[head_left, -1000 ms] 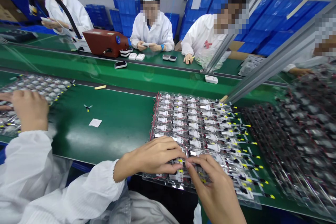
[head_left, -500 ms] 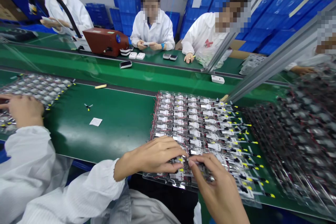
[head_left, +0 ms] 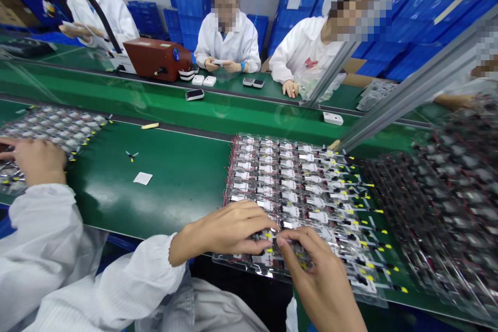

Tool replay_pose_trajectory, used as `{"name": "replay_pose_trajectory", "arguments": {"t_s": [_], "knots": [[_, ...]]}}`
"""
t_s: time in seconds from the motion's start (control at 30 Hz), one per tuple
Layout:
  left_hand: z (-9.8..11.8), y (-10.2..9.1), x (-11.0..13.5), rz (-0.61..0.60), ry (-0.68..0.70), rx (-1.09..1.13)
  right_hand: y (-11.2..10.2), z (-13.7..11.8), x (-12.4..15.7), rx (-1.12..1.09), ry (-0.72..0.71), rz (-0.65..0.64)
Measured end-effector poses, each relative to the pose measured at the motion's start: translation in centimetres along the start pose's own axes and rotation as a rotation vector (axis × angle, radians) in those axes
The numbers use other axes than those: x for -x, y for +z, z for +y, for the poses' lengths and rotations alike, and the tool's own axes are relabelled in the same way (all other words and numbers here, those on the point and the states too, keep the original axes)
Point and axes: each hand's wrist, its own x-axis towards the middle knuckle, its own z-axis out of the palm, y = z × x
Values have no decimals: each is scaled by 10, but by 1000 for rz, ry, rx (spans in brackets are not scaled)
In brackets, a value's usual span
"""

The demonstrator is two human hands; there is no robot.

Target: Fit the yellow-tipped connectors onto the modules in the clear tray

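Observation:
My left hand [head_left: 229,228] reaches in from the lower left in a white gathered sleeve. My right hand [head_left: 322,280] rises from the bottom edge. Their fingertips meet on a small wired cell [head_left: 270,236] at the front of a clear plastic tray [head_left: 233,258]. The tray holds rows of white-labelled cells with thin red wires and yellow-tipped leads. My fingers hide the exact grip and part of the front rows.
A second laden tray [head_left: 428,202] lies to the right, and a co-worker's hand [head_left: 37,162] rests on another tray [head_left: 58,129] at the left. Between them are the green belt [head_left: 155,192] and a white paper square [head_left: 142,178]. Metal rails [head_left: 408,98] cross the upper right.
The view has swung slightly, so the far bench shifts right. My hands stay at the same spot on the tray, with only small finger movements.

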Motion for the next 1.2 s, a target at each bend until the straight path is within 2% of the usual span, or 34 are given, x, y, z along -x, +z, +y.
{"name": "replay_pose_trajectory", "arguments": {"t_s": [0.17, 0.37, 0.6, 0.87, 1.2], "knots": [[-1, 2, 1, 3, -2, 18, -1, -2, 0, -3, 14, 35], [0, 3, 3, 15, -29, 39, -3, 3, 0, 13, -16, -47], [1, 2, 2, 25, 2, 25, 2, -5, 0, -17, 22, 37], [2, 1, 0, -4, 19, 3, 1, -1, -1, -39, 16, -10], [3, 1, -2, -2, 26, -31, 5, -1, 3, 17, 24, 27]]}}
